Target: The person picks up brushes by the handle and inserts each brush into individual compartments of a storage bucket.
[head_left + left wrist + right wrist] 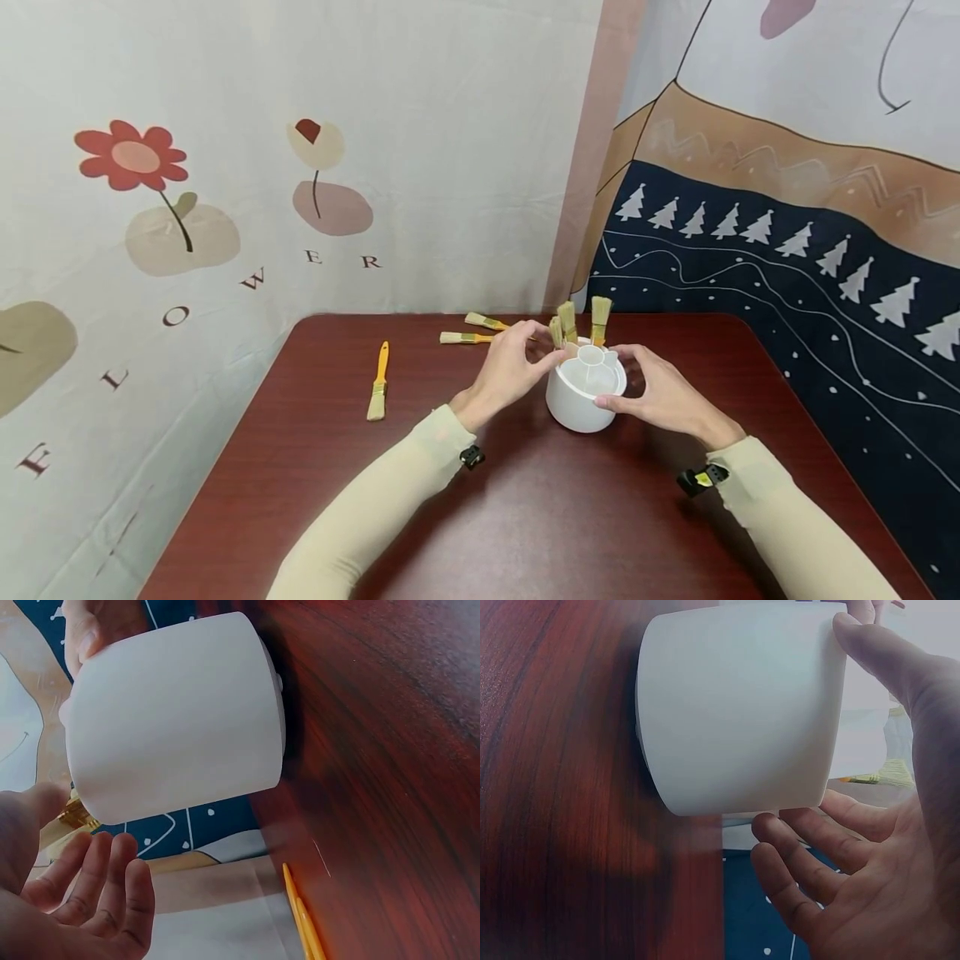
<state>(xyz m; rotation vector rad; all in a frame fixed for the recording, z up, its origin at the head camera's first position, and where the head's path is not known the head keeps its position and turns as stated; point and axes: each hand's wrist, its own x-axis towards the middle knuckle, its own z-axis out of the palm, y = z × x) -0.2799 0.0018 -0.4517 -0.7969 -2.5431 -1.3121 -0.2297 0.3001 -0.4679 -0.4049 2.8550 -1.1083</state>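
A white round holder point(585, 400) with a divided top stands tilted toward me on the table's right half. Several paintbrushes point(600, 310) stick up from it, bristles upward. My right hand point(667, 392) grips its right side, thumb on the near rim and fingers behind. The left hand point(510, 367) is at the left rim, fingers loosely curved, thumb close to the rim. In the left wrist view, a paintbrush's gold ferrule point(77, 813) shows between that thumb and the fingers. The holder's outer wall point(735, 712) fills much of the right wrist view.
A yellow-handled paintbrush point(378, 383) lies on the dark red table point(337, 500) to the left. Two more brushes point(465, 337) lie near the back edge, partly behind the left hand. Printed cloth point(465, 167) hangs behind the table.
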